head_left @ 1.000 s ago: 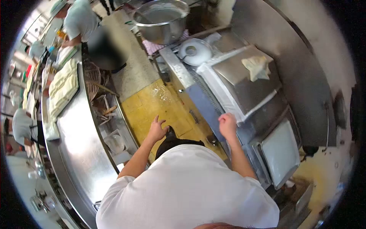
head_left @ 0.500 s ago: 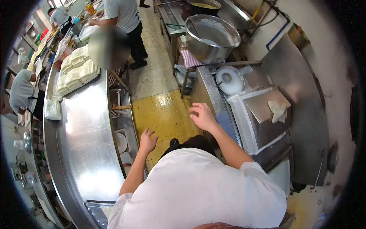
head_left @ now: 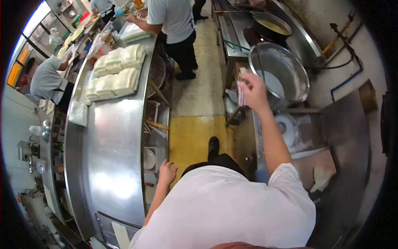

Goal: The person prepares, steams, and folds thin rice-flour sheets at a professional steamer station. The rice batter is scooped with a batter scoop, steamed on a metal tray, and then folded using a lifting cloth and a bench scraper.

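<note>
My right hand (head_left: 255,92) is stretched forward on the right, fingers loosely bent and apart. It is in front of a striped cloth (head_left: 240,96) and beside the near left rim of a large metal pot (head_left: 302,83). Whether the fingertips touch the cloth is hard to see. Inside the pot is a whitish content, and a long thin handle leans in it. My left hand (head_left: 167,172) hangs low by the edge of the steel worktable (head_left: 116,137), fingers loosely apart, holding nothing.
Stacks of pale wrapped sheets (head_left: 114,85) sit on the worktable. A wide pan (head_left: 271,27) stands beyond the pot. A co-worker (head_left: 176,25) stands ahead at the table; others work at the left. Wooden bars (head_left: 157,124) jut into the aisle, which has a yellow floor (head_left: 188,133).
I have moved forward along the aisle, and the pot is nearer. My right hand has reached forward to the striped cloth beside the pot. My left hand has dropped back toward my side.
</note>
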Demonstrator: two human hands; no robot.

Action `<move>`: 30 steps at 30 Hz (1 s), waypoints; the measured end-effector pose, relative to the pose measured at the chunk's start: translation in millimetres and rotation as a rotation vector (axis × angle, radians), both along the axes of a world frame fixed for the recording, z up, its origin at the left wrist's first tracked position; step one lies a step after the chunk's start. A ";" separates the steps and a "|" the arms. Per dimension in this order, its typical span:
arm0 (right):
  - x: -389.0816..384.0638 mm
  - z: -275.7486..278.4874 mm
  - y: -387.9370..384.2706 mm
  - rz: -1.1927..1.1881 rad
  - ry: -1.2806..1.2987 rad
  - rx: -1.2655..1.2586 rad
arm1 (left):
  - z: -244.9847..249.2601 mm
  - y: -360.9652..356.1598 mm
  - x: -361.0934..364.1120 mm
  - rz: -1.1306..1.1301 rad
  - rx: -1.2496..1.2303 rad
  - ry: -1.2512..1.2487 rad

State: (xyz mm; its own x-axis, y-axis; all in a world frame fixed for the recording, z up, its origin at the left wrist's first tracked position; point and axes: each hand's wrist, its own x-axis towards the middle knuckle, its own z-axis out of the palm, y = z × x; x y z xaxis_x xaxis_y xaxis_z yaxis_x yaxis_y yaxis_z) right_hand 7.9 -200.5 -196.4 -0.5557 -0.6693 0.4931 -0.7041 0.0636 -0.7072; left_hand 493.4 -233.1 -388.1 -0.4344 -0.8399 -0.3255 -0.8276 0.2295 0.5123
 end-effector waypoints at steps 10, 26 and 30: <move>-191.8 40.4 -143.0 -0.144 0.360 0.046 | 40.2 -86.3 -105.2 0.042 -0.069 0.061; -186.2 199.1 11.9 -0.521 0.567 1.100 | 46.1 -182.0 -273.2 -0.480 0.121 0.255; -133.7 161.4 59.8 -0.431 0.510 1.523 | 101.9 -188.4 -364.5 -0.790 0.059 0.481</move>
